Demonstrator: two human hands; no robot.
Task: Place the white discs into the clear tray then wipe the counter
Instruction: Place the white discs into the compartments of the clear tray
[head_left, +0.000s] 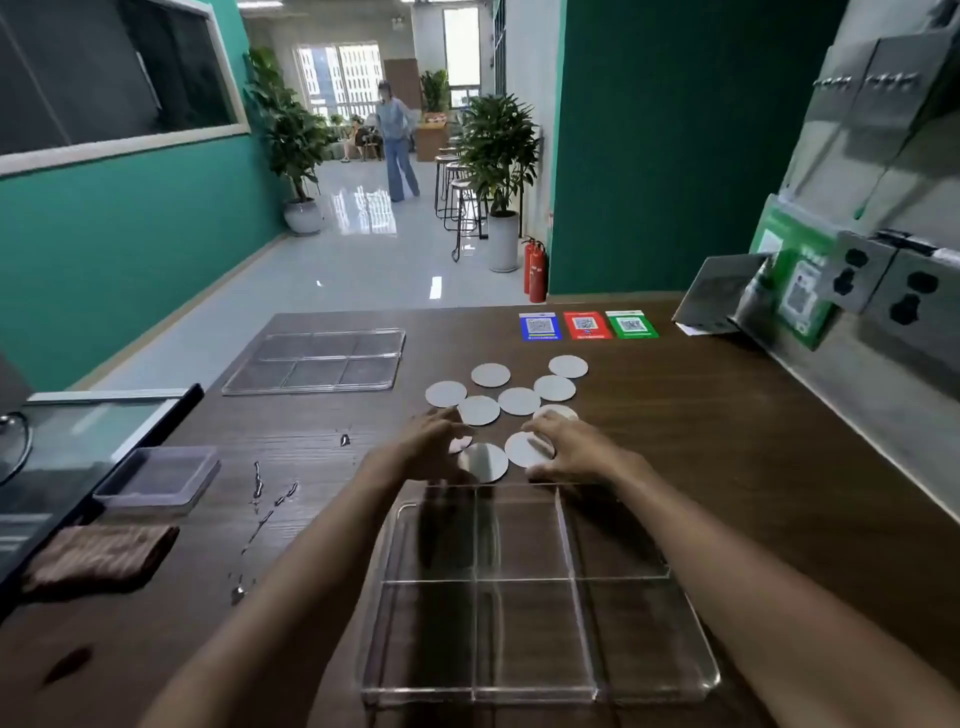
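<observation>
Only the head view here, looking down at a dark wood bench (727, 441). The clear tray (540, 587) with six compartments sits nearest, nothing in it yet, and the white discs (519, 401) lie scattered just beyond its far edge. Left hand (434, 441) has curled fingers touching a small disc (461, 444), though motion blur means I can't tell if it's really pinching it. Right hand (566, 449) rests fingers on another disc (524, 449), thumb tucked at its edge. Honestly I'd slide each disc to lift an edge, then pinch it and drop it flat into one compartment. Spilled water (260, 499) and the brown cloth (98, 556) wait off left for the wipe.
</observation>
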